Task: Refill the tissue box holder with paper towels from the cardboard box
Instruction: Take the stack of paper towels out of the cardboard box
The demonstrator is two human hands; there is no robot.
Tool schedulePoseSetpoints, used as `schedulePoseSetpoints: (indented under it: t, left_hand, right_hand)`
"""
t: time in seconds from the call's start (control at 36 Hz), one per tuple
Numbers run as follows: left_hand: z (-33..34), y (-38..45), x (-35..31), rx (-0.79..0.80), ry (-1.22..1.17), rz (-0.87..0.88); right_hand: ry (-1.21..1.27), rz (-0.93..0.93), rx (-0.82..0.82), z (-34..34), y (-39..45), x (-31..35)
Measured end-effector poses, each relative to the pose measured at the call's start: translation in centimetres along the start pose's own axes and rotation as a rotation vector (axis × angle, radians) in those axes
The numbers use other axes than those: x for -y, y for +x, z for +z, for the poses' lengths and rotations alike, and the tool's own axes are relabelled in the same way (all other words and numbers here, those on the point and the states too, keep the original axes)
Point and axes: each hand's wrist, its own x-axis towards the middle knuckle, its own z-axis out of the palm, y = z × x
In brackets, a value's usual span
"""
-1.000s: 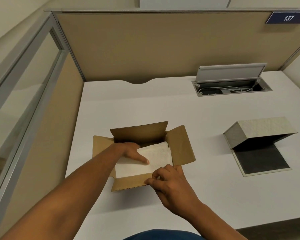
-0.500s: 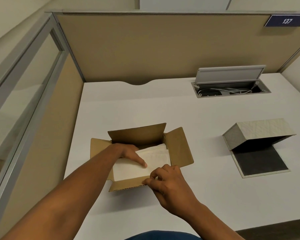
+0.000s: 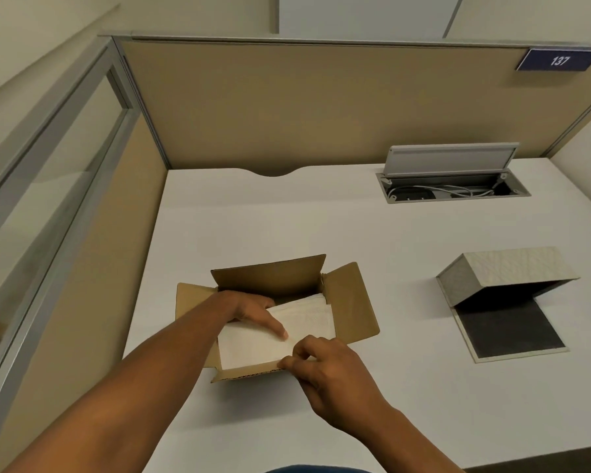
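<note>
Towels not yet out of box: left hand fingers clamped on stack, right hand fingers pinching its near edge. Holder open, unfilled.

You are viewing from one head-worn wide-angle camera, looking forward and down over the white desk, facing the tan partition, sitting close above both forearms, the cardboard box lying near the frame's centre.

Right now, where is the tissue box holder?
In the head view, the tissue box holder lies open on the white desk, right of the cardboard box.
</note>
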Motion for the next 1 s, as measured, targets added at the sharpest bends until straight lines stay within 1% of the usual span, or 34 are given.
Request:
schedulePoseSetpoints:
  t: [0.14, 0.33, 0.44, 0.61, 0.69, 0.83, 0.92, 1.0]
  left_hand:
    - [-0.1, -0.4, -0.3, -0.003, 0.009, -0.014]
    - [-0.9, -2.0, -1.6, 0.004, 0.058, 0.026]
    - [-1.7, -3.2, -2.0, -0.041, 0.101, 0.040]
    - [-2.5, -4.5, -1.8, -0.137, 0.137, 0.115]
    - [-3.1, -5.1, -1.6, -0.181, 0.127, 0.143]
    - [-4.0, -6.4, -1.2, -0.211, 0.061, 0.174]
    - [-4.5, -7.4, -1.5, -0.192, 0.019, 0.210]
    - [-5.1, -8.7, -2.0, -0.155, -0.015, 0.252]
  right_hand:
    - [-0.031, -0.021, 0.006, -0.2, 0.0, 0.1]
    - [-0.067, -0.022, -0.026, -0.4, 0.2, -0.3]
    - [-0.081, -0.028, -0.053, -0.3, 0.4, -0.2]
    - [-0.127, -0.079, -0.052, 0.1, 0.7, -0.3]
    - [-0.140, -0.101, -0.070, 0.5, 0.6, -0.6]
    - [-0.141, -0.117, -0.111, 1.1, 0.3, -0.6]
    - [-0.134, -0.095, -0.112, 1.2, 0.0, -0.6]
    - [-0.068, -0.024, -0.101, 1.0, -0.5, -0.5]
